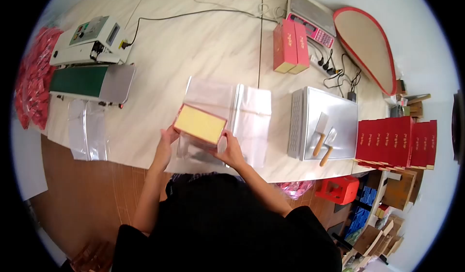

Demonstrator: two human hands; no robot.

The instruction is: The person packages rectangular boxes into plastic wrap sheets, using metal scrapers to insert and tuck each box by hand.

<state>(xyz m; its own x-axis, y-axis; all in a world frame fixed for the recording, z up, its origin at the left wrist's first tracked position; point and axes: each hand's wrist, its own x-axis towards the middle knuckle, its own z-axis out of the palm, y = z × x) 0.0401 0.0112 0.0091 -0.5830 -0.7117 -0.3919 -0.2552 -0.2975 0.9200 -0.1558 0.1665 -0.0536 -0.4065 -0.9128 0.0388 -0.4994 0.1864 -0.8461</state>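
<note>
Between my two hands is a red-edged box with a yellow face (200, 124), held up over the table in front of me. My left hand (167, 143) grips its left end, and my right hand (230, 151) has the right end. Below the box, clear plastic bags (254, 122) lie flat on the marbled table (160, 68). Whether the box touches the plastic, I cannot tell. Its underside is hidden.
A sealing machine (92, 42) with a green belt (77, 81) stands left, near another clear bag (87, 134). Rightward are two red boxes (290, 47), a scale (312, 18), a metal case (339, 110) bearing two wooden-handled scoops (319, 131), and stacked red boxes (387, 141).
</note>
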